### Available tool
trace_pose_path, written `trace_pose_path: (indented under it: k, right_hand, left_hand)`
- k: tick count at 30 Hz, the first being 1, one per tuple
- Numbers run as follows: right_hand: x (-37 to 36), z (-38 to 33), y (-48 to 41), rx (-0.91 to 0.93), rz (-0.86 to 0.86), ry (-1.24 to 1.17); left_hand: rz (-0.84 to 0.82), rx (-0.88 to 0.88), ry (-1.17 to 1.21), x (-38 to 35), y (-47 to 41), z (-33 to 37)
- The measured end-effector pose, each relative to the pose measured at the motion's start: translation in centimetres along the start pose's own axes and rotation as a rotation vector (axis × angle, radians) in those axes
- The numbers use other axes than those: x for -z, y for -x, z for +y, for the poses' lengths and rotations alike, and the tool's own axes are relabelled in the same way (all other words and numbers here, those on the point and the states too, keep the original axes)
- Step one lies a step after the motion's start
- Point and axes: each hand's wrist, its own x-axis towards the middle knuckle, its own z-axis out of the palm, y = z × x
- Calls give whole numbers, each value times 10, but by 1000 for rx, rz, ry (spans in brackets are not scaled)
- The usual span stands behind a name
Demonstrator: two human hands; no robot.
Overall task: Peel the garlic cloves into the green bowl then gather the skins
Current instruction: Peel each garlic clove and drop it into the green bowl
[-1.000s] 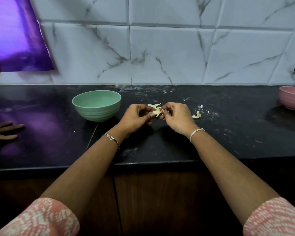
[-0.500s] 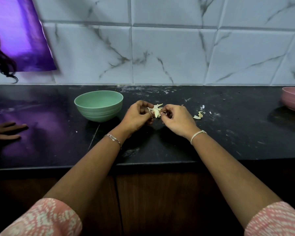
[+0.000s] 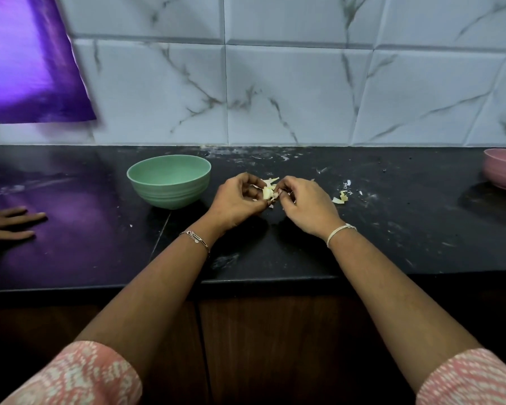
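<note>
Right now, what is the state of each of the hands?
Left hand: pinching the garlic clove.
Right hand: pinching the same garlic clove.

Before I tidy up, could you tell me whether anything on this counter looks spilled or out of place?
Minor mess only: torn garlic skins lie loose on the black counter beside the right hand, with white flecks scattered towards the wall. Another person's hand rests flat at the counter's left edge. The green bowl stands upright.
</note>
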Motion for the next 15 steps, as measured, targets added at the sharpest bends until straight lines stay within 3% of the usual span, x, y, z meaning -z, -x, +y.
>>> trace_pose_path:
  k: [8,15]
  right_hand:
    - [14,18,-4,-221,239,89]
    - [27,57,-7,-519,141,261]
  left_hand:
    - [-90,12,23,2,0,-1]
    - [-172,-4,80,0,2,-1]
